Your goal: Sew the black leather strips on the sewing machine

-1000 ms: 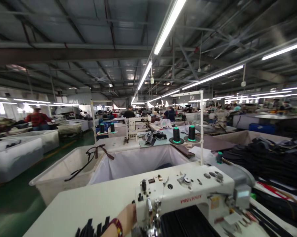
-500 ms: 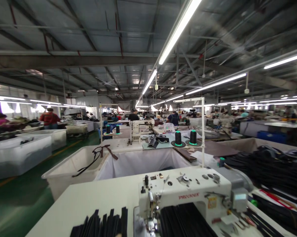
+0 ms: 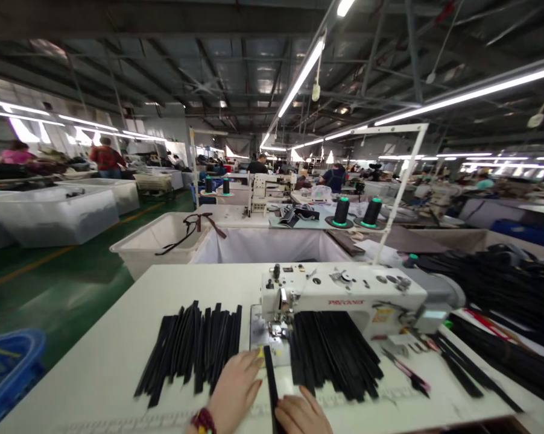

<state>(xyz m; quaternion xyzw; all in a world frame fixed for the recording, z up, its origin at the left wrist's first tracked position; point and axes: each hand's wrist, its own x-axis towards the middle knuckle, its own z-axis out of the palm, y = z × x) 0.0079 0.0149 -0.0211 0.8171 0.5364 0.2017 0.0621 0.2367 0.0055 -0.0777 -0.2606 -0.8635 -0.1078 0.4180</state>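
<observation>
Near the white bench's [image 3: 113, 349] front edge, the left hand [image 3: 236, 389] lies open beside a narrow black fabric strip [image 3: 271, 377]; the right hand [image 3: 303, 415] touches it, grip unclear. Black strip piles [image 3: 197, 349] [image 3: 333, 352] flank the white metal sewing machine's needle area [image 3: 276, 328]; how many are finished cannot be told.

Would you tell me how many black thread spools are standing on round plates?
4: a large spool and its twin right of centre, a small spool and its mate farther back, left. More may be hidden.
</observation>
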